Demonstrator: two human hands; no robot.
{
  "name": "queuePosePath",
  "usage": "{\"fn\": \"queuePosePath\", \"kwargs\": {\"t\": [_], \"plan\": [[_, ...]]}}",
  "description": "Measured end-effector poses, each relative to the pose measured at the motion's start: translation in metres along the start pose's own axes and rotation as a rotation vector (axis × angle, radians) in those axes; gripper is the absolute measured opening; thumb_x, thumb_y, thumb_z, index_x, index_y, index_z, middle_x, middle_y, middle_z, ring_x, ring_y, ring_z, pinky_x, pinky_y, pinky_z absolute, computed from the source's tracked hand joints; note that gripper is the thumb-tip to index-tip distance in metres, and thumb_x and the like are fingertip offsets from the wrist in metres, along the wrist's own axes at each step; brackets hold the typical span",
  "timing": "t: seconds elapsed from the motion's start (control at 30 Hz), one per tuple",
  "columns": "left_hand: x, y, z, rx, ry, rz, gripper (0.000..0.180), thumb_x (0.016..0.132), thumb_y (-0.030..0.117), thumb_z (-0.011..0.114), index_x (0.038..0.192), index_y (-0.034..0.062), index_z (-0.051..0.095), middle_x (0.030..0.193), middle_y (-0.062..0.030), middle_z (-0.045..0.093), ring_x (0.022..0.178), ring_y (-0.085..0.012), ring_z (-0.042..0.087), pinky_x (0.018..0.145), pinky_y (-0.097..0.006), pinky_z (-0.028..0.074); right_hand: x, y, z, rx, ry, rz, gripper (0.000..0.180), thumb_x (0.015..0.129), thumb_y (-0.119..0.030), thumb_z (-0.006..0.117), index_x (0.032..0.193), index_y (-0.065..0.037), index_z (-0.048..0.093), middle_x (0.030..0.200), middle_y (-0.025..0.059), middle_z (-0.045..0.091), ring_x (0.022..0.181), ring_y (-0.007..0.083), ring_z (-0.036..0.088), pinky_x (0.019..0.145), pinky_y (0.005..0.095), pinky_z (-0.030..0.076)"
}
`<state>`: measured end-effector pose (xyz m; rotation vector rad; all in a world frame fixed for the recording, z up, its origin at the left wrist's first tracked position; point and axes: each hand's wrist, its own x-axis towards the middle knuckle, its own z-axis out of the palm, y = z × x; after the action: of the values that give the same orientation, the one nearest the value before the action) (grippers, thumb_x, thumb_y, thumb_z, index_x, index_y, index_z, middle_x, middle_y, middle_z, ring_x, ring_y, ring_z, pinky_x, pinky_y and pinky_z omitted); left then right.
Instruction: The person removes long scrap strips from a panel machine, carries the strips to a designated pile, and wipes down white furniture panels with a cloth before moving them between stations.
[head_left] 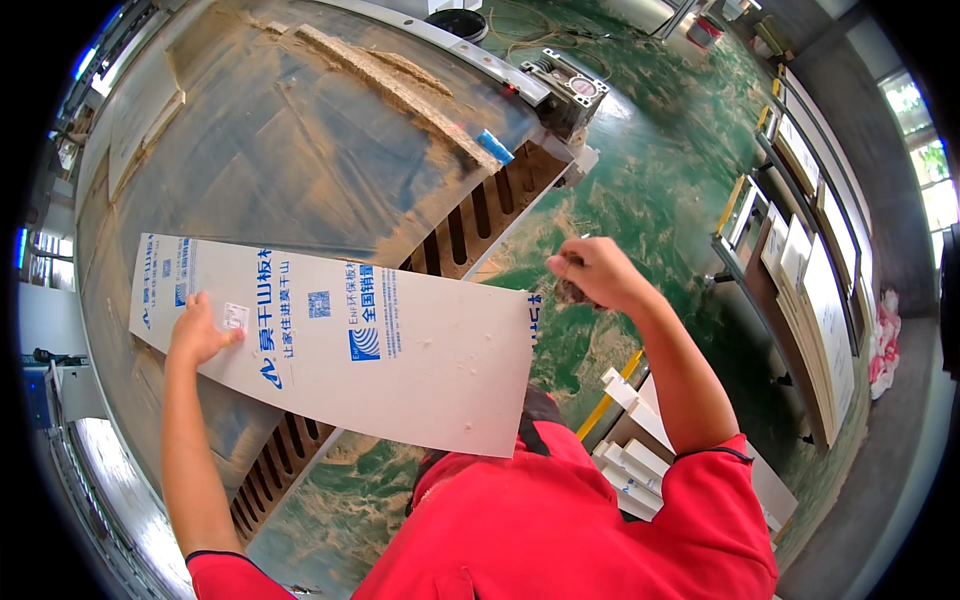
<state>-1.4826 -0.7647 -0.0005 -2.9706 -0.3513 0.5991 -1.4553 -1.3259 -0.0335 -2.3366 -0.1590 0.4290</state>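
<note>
A long white panel (430, 330) with blue print lies aslant in front of me, its left part over the machine bed and its right end reaching toward my body. My left hand (202, 332) rests on the panel's left part, fingers stretched over its face. Its thumb touches a small white label (236, 316). Beyond the panel's right end, my right hand (600, 272) is raised and closed, apart from the panel. Something dark and brownish shows below its fingers, too blurred to name. A few small chips lie on the panel's right half.
The dusty machine bed (330, 170) bears a long offcut strip (400, 95) and a blue-and-white piece (495, 147). A slotted edge (480, 215) runs along the bed. Racks of panels (800, 270) stand at right, and stacked white strips (635, 470) lie beside me. Sawdust covers the green floor (660, 150).
</note>
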Motion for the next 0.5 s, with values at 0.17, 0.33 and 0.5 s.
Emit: {"fn": "queuePosePath", "kwargs": {"t": [0.17, 0.33, 0.5], "plan": [[0.003, 0.003, -0.002, -0.02, -0.005, -0.015, 0.082, 0.064, 0.036, 0.084, 0.12, -0.0026, 0.039, 0.124, -0.0244, 0.047, 0.105, -0.0409, 0.056, 0.088, -0.043, 0.047, 0.001, -0.021, 0.014, 0.034, -0.142, -0.152, 0.017, 0.076, -0.02, 0.07, 0.084, -0.005, 0.069, 0.077, 0.0144, 0.066, 0.071, 0.033, 0.062, 0.065, 0.0383, 0.049], [0.002, 0.0, 0.0, -0.037, 0.003, -0.009, 0.083, 0.064, 0.036, 0.084, 0.122, -0.0018, 0.037, 0.125, -0.0247, 0.047, 0.106, -0.0415, 0.055, 0.088, -0.043, 0.047, 0.009, -0.024, 0.025, -0.226, -0.126, -0.217, 0.006, 0.073, -0.01, 0.065, 0.078, -0.006, 0.066, 0.075, 0.0132, 0.066, 0.073, 0.0343, 0.062, 0.065, 0.0411, 0.048], [0.004, -0.007, 0.006, -0.035, 0.018, -0.001, 0.083, 0.064, 0.035, 0.084, 0.122, -0.0015, 0.037, 0.126, -0.0246, 0.045, 0.107, -0.0416, 0.055, 0.089, -0.043, 0.046, 0.008, -0.004, 0.04, -0.154, 0.025, -0.228, 0.011, 0.067, -0.004, 0.058, 0.077, -0.006, 0.064, 0.075, 0.0152, 0.065, 0.075, 0.0359, 0.062, 0.065, 0.042, 0.049]]}}
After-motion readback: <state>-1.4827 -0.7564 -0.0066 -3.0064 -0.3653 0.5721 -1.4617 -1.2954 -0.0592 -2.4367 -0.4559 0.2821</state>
